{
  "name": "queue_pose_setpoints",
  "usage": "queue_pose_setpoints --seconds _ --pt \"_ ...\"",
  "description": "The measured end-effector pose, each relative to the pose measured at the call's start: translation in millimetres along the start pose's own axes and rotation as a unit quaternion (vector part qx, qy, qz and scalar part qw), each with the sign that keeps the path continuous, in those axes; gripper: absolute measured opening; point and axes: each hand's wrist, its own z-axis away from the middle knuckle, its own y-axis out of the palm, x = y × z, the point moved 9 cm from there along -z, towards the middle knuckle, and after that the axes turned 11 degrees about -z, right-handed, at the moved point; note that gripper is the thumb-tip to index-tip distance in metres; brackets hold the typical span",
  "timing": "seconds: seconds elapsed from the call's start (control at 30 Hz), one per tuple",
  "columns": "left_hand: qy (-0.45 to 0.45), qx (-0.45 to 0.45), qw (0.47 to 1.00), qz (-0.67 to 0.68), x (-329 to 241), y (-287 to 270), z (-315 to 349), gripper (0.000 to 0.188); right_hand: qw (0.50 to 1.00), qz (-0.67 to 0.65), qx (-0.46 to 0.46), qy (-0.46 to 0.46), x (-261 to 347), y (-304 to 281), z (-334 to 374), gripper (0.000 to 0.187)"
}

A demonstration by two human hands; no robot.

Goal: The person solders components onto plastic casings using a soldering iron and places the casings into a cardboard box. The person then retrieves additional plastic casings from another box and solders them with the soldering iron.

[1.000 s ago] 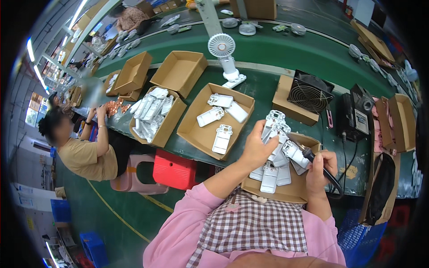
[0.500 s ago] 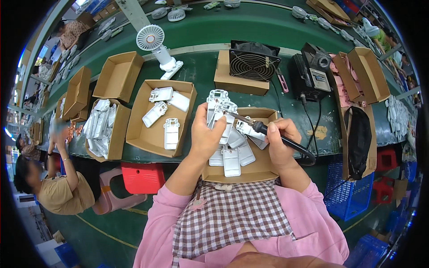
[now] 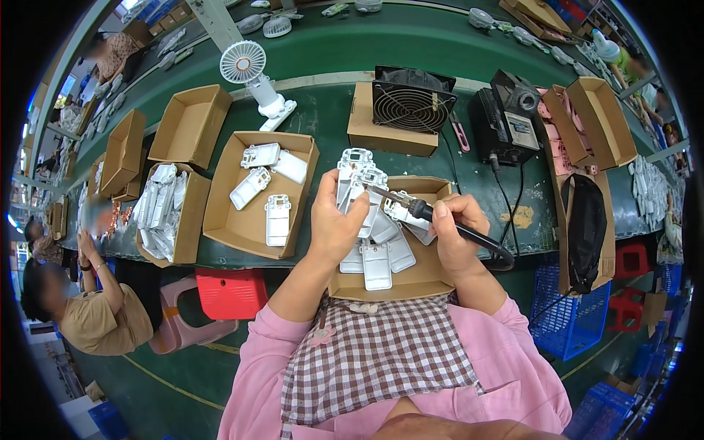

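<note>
My left hand (image 3: 334,220) grips white plastic housings (image 3: 352,167), with the thumb pressed on the front one. In my right hand (image 3: 460,226) is a soldering iron (image 3: 421,209), its dark handle and cable running down to the right. The iron's tip meets the upper part of the front housing, near my left thumb; whether it touches cannot be made out. Below both hands stands a cardboard box (image 3: 433,282), where several more white housings (image 3: 378,265) lie overlapping.
Left of my hands, a cardboard box (image 3: 246,213) holds several white housings. Beyond it stands a small white fan (image 3: 253,81). A black cooling fan (image 3: 412,103) sits on a carton ahead. The black soldering station (image 3: 510,121) is at right. A co-worker (image 3: 103,312) is at far left.
The whole view has shifted slightly to the left. My hands keep nearly the same pose, with the iron's tip still at the front housing. The co-worker's hands have moved a little.
</note>
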Motion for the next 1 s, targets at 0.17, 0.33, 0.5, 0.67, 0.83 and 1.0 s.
queue_pose_setpoints --seconds 0.17,0.33,0.5,0.67,0.83,1.0 --pt "0.012 -0.012 1.000 0.011 -2.6 -5.3 0.7 0.037 0.999 -0.002 -0.024 0.042 -15.3 -7.1 3.7 0.013" --pt "0.050 -0.022 0.997 -0.060 -9.3 -4.4 0.7 0.042 0.998 -0.035 -0.044 0.007 -1.4 -9.0 3.6 0.012" --pt "-0.007 0.018 0.997 0.071 4.1 0.7 1.3 0.045 0.996 -0.066 -0.054 -0.029 1.6 -15.9 7.1 0.018" --pt "-0.002 0.043 0.999 0.007 1.4 1.5 4.7 0.060 0.993 -0.091 -0.066 -0.045 9.4 -10.3 5.4 0.019" --pt "0.026 0.048 0.995 -0.078 -21.9 0.1 11.3 0.068 0.993 -0.093 -0.059 -0.047 5.5 -11.7 6.0 0.018" --pt "0.068 0.064 0.996 -0.010 -25.5 0.6 9.8 0.052 0.994 -0.072 -0.050 -0.062 10.8 -9.8 4.9 0.019"
